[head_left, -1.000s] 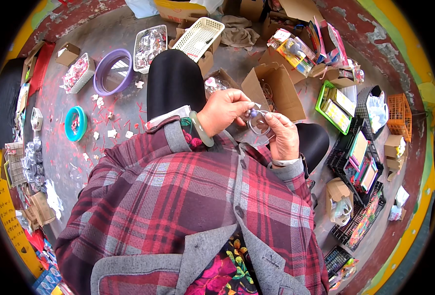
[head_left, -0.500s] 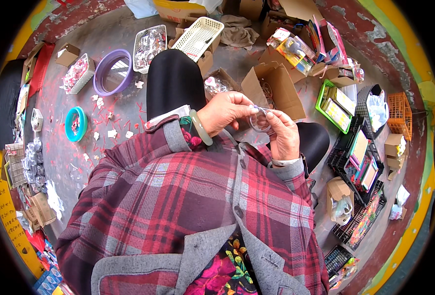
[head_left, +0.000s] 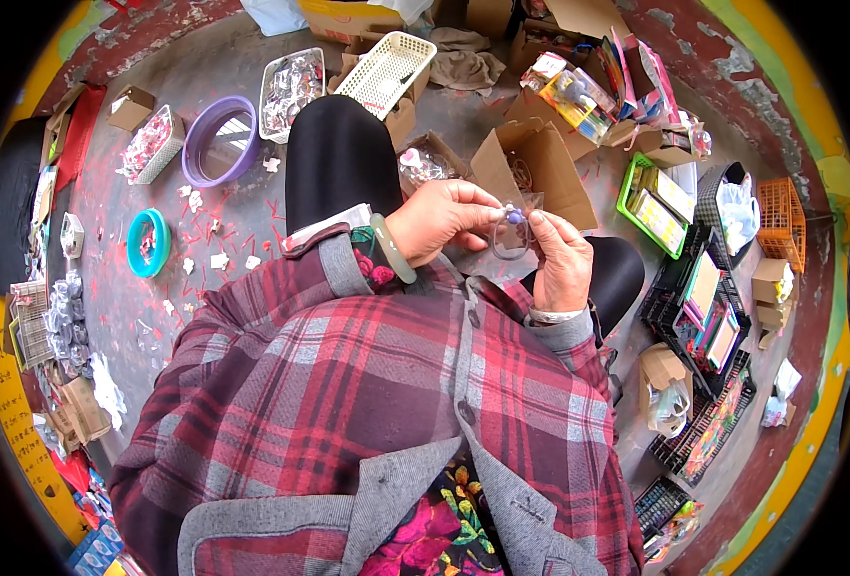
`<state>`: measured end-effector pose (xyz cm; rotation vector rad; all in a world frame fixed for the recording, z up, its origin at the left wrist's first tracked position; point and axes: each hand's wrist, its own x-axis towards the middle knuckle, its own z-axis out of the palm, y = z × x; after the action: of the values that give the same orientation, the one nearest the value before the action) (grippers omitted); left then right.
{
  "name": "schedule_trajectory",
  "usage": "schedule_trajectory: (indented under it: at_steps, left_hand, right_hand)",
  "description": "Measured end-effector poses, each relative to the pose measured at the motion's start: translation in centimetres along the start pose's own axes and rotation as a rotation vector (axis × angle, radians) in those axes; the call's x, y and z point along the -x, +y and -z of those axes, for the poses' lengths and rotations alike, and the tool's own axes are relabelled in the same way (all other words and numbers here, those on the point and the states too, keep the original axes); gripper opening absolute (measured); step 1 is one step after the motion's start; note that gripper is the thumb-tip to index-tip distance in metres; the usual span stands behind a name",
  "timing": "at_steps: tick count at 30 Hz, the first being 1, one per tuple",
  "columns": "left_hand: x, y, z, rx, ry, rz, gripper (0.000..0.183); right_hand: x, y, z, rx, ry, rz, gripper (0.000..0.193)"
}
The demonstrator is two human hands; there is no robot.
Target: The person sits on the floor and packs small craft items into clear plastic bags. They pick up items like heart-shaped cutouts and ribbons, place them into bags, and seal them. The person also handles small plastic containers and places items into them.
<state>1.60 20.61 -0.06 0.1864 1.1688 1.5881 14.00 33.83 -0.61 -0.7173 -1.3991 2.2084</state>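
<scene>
Between my two hands, above my lap, is a thin pale loop (head_left: 512,254) with a small purple-and-white ornament (head_left: 514,215) at its top. A see-through film (head_left: 532,201), like a small clear plastic bag, shows around the ornament. My left hand (head_left: 439,221), a bangle on its wrist, pinches at the left side of the ornament with thumb and forefinger. My right hand (head_left: 563,261) grips the right edge of the film between thumb and fingers. Just beyond the hands stands an open cardboard box (head_left: 554,173) with more loops inside.
A purple basin (head_left: 191,154), a teal bowl (head_left: 133,245) and white baskets (head_left: 269,120) of small packed items stand to the left. On the right are a green tray (head_left: 628,197), black crates (head_left: 670,331) and an orange basket (head_left: 782,228). White and red scraps litter the floor.
The purple ornament has come into plain sight at the top of the loop, and the clear film is spread up beside it. My right hand has shifted slightly right.
</scene>
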Motion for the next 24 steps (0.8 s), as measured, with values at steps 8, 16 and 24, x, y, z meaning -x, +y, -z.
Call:
schedule_trajectory:
  at_steps: [8,16,24]
  left_hand:
    - [-0.4,-0.7,0.3,0.155,0.044,-0.055,0.015]
    - [-0.6,-0.5,0.2,0.119,0.021,-0.067,0.015]
    - [-0.2,-0.1,-0.4,-0.022,-0.035,0.008,0.018]
  right_hand:
    - [-0.2,0.7,0.3,-0.027,-0.02,-0.044,0.014]
    - [-0.2,0.8,0.0,-0.136,-0.006,-0.046,0.013]
    - [-0.3,0.9,0.0,-0.069,-0.06,-0.043,0.014]
